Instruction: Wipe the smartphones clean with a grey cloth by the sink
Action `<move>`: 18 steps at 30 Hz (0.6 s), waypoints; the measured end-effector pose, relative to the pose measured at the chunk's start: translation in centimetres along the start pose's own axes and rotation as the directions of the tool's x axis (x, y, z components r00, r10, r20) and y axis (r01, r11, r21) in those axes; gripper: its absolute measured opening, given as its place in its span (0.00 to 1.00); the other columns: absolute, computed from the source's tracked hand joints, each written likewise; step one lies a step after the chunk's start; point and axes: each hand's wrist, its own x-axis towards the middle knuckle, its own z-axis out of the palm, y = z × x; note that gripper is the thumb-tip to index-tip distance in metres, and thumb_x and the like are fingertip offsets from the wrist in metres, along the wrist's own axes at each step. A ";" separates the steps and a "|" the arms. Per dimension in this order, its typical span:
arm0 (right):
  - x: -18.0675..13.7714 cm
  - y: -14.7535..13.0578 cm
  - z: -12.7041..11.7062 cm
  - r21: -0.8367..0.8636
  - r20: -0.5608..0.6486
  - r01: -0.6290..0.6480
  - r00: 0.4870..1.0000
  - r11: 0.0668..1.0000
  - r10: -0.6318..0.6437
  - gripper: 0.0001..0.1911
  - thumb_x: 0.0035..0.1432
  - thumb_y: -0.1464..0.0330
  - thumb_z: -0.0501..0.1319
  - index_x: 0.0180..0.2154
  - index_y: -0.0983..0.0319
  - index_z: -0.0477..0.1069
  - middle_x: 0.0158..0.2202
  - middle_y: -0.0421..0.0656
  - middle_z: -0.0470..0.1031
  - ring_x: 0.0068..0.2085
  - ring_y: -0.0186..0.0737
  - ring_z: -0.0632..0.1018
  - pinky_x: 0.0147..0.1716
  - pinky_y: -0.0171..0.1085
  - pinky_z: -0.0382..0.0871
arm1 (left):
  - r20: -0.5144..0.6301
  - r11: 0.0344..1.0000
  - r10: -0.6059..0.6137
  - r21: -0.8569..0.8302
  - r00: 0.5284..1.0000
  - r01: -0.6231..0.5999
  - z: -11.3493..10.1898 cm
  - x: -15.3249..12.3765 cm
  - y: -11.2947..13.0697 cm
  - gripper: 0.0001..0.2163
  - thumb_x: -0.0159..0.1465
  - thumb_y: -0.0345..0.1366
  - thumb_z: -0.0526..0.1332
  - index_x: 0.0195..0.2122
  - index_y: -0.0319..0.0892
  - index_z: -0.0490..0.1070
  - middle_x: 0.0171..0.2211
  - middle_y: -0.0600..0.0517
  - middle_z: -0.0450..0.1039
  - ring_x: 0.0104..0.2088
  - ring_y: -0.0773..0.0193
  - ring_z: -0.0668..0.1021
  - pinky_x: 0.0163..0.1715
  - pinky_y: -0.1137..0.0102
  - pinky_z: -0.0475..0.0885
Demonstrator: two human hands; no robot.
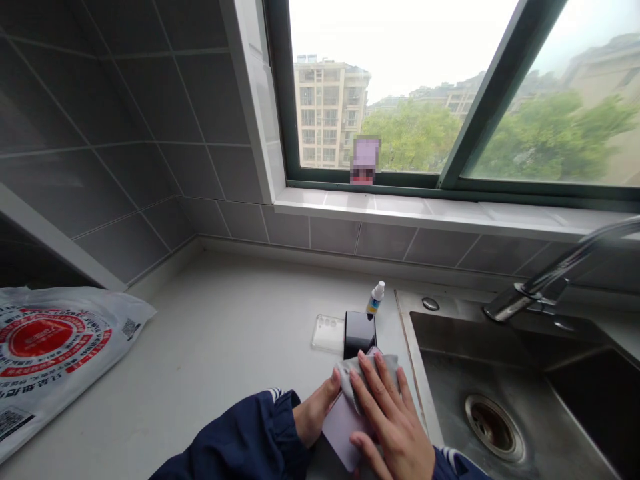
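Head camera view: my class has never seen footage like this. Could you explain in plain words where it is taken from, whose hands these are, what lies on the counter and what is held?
There is no machine here: a person wears one camera on the head, looking forward and down, so the two hands at the bottom are the wearer's own, in navy sleeves. The left hand grips a pale lilac flat slab, probably a phone. The right hand lies flat, pressing a grey cloth onto it. On the pale counter behind are a glossy black rectangular device, a clear plastic case and a small white-capped dropper bottle. A white plastic bag with red print lies far left; a steel sink with a curved metal tap is on the right.
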 end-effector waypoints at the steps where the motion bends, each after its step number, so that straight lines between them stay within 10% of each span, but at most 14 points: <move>1: 0.0 0.0 0.1 -0.003 -0.011 0.003 1.000 1.000 -0.003 0.37 0.64 0.54 0.52 0.66 0.67 0.50 0.68 0.56 0.48 0.67 0.65 0.50 0.64 0.57 0.33 | 0.014 1.000 0.009 -0.003 1.000 -0.009 0.0 0.0 0.0 0.28 0.69 0.50 0.40 0.66 0.42 0.53 0.66 0.44 0.54 0.67 0.52 0.55 0.66 0.55 0.46; 12: 0.0 0.4 0.2 0.001 0.004 -0.027 1.000 1.000 0.027 0.35 0.64 0.57 0.52 0.67 0.65 0.49 0.68 0.53 0.48 0.68 0.62 0.50 0.64 0.55 0.34 | -0.004 0.994 0.034 0.101 0.999 -0.034 1.1 0.2 1.2 0.27 0.69 0.50 0.41 0.65 0.43 0.55 0.66 0.45 0.54 0.65 0.53 0.59 0.64 0.58 0.53; 18: -0.2 0.7 0.4 0.038 -0.029 -0.167 0.985 0.985 0.168 0.34 0.65 0.61 0.50 0.67 0.68 0.45 0.69 0.54 0.45 0.68 0.62 0.47 0.64 0.55 0.37 | -0.049 0.965 -0.095 0.239 0.994 0.104 0.9 0.1 1.5 0.35 0.64 0.59 0.44 0.68 0.47 0.45 0.62 0.36 0.60 0.38 0.53 0.80 0.35 0.60 0.76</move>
